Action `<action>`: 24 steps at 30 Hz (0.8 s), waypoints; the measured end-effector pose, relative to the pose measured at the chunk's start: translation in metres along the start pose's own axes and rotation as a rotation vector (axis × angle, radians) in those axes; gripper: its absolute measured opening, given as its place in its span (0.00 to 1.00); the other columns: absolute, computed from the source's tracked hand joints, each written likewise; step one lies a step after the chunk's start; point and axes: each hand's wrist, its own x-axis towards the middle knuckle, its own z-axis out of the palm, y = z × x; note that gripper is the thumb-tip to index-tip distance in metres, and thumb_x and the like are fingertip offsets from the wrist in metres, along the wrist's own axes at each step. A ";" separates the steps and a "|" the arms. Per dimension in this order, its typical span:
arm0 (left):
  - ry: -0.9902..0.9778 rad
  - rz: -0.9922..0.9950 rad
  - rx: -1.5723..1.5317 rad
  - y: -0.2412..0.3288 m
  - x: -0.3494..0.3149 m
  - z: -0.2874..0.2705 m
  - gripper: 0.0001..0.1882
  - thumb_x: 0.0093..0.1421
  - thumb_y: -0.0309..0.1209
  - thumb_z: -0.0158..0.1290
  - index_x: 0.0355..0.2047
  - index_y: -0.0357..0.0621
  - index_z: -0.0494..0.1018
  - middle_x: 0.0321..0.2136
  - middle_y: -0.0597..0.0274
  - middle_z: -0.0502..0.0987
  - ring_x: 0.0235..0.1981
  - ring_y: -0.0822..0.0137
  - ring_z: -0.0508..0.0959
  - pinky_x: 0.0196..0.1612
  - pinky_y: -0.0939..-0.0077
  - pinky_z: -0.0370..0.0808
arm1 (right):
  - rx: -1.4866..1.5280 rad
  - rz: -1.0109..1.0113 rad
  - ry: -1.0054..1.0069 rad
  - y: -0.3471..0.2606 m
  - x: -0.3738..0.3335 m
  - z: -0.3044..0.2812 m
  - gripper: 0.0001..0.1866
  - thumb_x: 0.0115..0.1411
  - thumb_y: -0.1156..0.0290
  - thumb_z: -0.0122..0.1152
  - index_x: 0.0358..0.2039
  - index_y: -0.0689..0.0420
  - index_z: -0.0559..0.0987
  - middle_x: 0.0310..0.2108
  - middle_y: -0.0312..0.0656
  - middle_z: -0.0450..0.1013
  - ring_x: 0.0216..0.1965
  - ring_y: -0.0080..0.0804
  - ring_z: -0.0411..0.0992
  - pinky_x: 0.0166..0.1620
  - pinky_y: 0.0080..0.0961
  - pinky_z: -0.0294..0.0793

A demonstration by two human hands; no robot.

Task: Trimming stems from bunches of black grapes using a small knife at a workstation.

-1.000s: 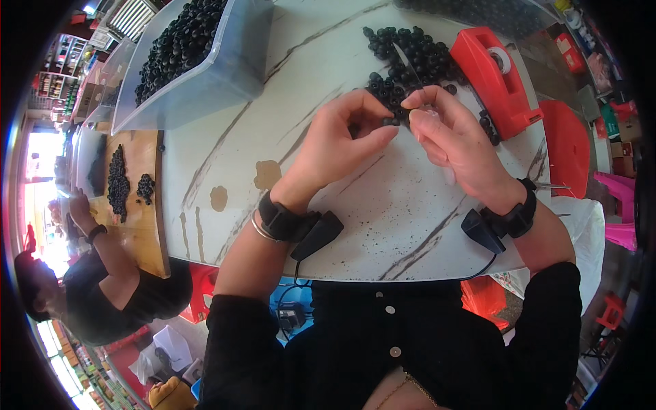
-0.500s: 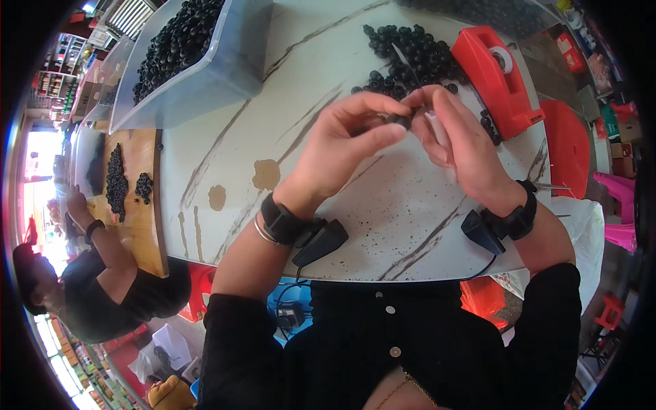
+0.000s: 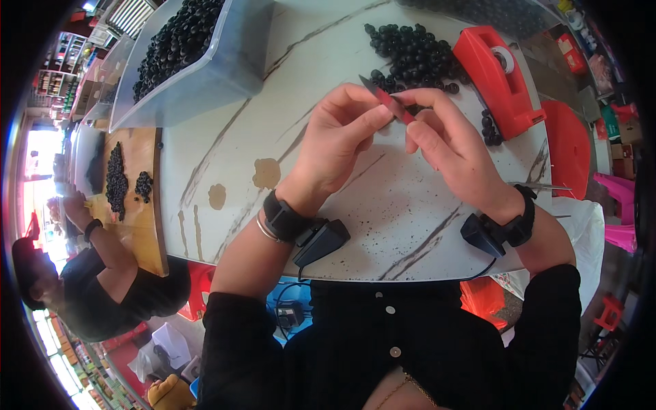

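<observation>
In my right hand (image 3: pixel 458 147) I grip a small knife (image 3: pixel 393 102), its narrow blade slanting up and left. Part of the blade looks red, and its tip is grey. My left hand (image 3: pixel 338 140) is closed in a pinch right against the blade, thumb on the near side. Whatever lies between its fingers is hidden. Just beyond both hands is a loose pile of black, round, bead-like pieces (image 3: pixel 417 51) on the white marbled table (image 3: pixel 307 236). Dark specks are scattered on the tabletop below my hands.
A red tape dispenser (image 3: pixel 499 82) stands right of the pile. At the far left sits a clear plastic bin (image 3: pixel 236 65) filled with the black pieces. Scissors-like metal tips (image 3: pixel 550 186) lie at the right edge. Another person (image 3: pixel 102 294) works at a wooden table (image 3: pixel 147 225) to the left.
The knife has tipped further left, its blade now across my left fingertips. My right hand has turned, and the dark round piece seen in my left fingers is hidden now.
</observation>
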 end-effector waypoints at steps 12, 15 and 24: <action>-0.021 0.017 0.074 -0.002 0.001 -0.003 0.05 0.52 0.23 0.53 0.28 0.46 0.69 0.29 0.66 0.75 0.25 0.83 0.69 0.20 0.93 0.57 | 0.017 -0.052 0.033 0.005 0.000 0.001 0.13 0.59 0.70 0.49 0.44 0.59 0.65 0.24 0.34 0.67 0.26 0.16 0.64 0.30 0.14 0.63; -0.040 0.018 0.041 -0.003 0.001 -0.005 0.05 0.53 0.22 0.53 0.28 0.46 0.69 0.29 0.67 0.75 0.25 0.83 0.69 0.20 0.93 0.57 | 0.005 -0.088 0.041 0.006 0.001 0.000 0.12 0.59 0.71 0.48 0.43 0.59 0.66 0.24 0.33 0.66 0.25 0.15 0.63 0.30 0.14 0.63; -0.112 -0.079 -0.070 0.005 0.000 -0.004 0.06 0.53 0.22 0.53 0.31 0.44 0.71 0.29 0.66 0.75 0.25 0.83 0.69 0.20 0.93 0.58 | 0.425 0.220 -0.028 -0.006 0.002 -0.004 0.12 0.61 0.66 0.46 0.43 0.58 0.66 0.23 0.31 0.63 0.19 0.09 0.56 0.21 0.07 0.53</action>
